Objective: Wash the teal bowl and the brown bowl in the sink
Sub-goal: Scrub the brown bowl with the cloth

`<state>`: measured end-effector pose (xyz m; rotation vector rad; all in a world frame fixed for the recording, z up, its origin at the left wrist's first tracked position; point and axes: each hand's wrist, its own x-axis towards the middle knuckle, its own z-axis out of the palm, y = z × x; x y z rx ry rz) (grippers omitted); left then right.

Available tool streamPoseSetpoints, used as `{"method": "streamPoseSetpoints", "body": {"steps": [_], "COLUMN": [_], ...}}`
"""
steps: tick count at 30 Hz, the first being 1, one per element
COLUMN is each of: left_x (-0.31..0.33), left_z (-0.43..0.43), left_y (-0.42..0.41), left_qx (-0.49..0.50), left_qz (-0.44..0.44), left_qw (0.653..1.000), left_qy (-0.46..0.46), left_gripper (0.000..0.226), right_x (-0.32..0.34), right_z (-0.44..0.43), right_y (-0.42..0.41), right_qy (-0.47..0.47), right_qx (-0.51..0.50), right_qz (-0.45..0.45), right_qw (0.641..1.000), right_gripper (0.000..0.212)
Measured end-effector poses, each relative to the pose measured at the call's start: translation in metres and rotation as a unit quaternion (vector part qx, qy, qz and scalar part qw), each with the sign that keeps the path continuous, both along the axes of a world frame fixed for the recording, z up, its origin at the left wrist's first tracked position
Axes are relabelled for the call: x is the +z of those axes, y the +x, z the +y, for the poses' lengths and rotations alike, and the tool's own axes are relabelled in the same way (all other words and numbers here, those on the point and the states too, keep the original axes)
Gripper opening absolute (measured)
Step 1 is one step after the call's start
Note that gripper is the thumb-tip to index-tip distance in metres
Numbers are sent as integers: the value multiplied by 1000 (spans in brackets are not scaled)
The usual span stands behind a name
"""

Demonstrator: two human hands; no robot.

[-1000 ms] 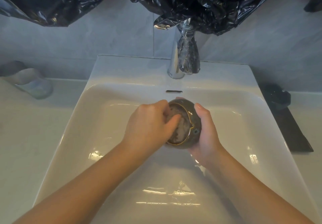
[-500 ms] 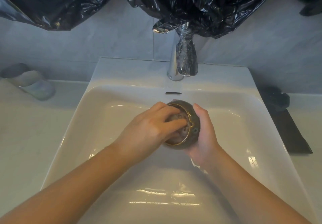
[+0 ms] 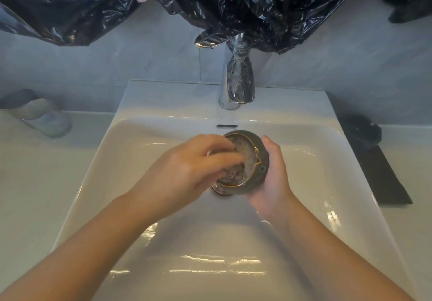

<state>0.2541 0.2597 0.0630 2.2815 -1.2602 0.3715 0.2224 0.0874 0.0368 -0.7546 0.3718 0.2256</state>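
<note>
Brown bowl tilted over sink.
Right hand cupped around its outside; left hand, fingers loosely spread, reaches inside.

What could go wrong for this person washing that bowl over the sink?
The brown bowl is tilted on its side and held only by the right hand, while the left hand rubs inside it. If it is wet and slick, it might slip and chip against the hard sink. The faucet sits close behind, so lifting the bowl carelessly could knock it.
</note>
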Motion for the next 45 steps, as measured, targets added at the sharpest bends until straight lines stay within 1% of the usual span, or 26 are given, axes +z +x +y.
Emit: {"method": "streamPoseSetpoints", "body": {"steps": [1,2,4,6,8,10,12,14,15,17,19,21,23,24,26,28,30,32,34,35,36,37,38,40,42,45], "left_x": [-4,-7,-11,-12,-13,-16,-17,-12,-9,-3,1,0,-6,-10,-15,-18,-23,-26,-23,-19,-16,-12,-9,-4,-5,-9], "left_z": [0,-2,-12,-22,-31,-37,-41,-41,-39,-33,-23,-12,-6,-7,-15,-24,-29,-29,-29,-27,-26,-24,-20,-11,-5,-8], "left_y": [3,4,2,-3,-7,-10,-13,-16,-17,-17,-17,-13,-5,-2,-1,-3,-4,-4,-6,-7,-9,-12,-13,-14,-12,-4], "left_qx": [-33,-41,-14,37,108,187,250,289,293,254,149,46,-6,-8,19,81,162,225,257,262,259,247,225,157,86,50], "left_qz": [-25,-41,-51,-44,-13,7,2,-8,-11,-14,-19,-41,-47,-38,-17,9,16,6,2,3,1,1,5,31,36,27], "left_qw": [999,997,996,997,994,982,968,955,954,966,989,998,997,996,997,996,987,974,964,963,963,967,973,987,995,997], "left_qy": [34,58,68,52,17,1,36,66,65,33,1,24,67,75,66,32,12,31,63,72,69,59,41,9,30,60], "left_gripper": [29,32,32,30,32,35,39,42,41,34,22,26,34,36,35,30,29,36,41,42,42,40,37,37,42,44], "right_x": [0,-1,-2,-4,-5,-6,-7,-8,-9,-8,-8,-6,-6,-6,-5,-7,-9,-12,-13,-13,-12,-11,-10,-9,-7,-5], "right_z": [0,0,0,-1,0,2,3,2,2,0,-2,-5,-6,-5,-3,-2,-2,0,2,1,0,-2,-3,-4,-5,-3], "right_y": [0,-1,-2,-1,-1,-1,-1,0,0,1,1,1,1,1,1,1,0,1,1,1,1,1,1,1,1,0], "right_qy": [7,13,15,9,-3,-48,-85,-66,-57,-39,-19,-5,-2,-5,-14,-22,-56,-86,-84,-73,-55,-40,-30,-19,-4,5], "right_qx": [1,5,15,19,14,13,23,35,35,27,14,15,30,38,49,47,37,31,35,36,36,34,33,24,21,34], "right_qz": [-1,-4,-12,-30,-45,-49,-53,-45,-40,-27,-20,-20,-26,-33,-57,-74,-82,-76,-52,-40,-30,-23,-21,-20,-25,-29], "right_qw": [1000,1000,1000,999,999,998,995,996,997,999,1000,1000,999,999,997,996,994,993,994,996,997,998,999,999,999,999], "right_gripper": [62,62,61,56,47,41,40,48,49,45,50,56,59,58,53,48,44,48,51,48,48,54,59,63,62,60]}}
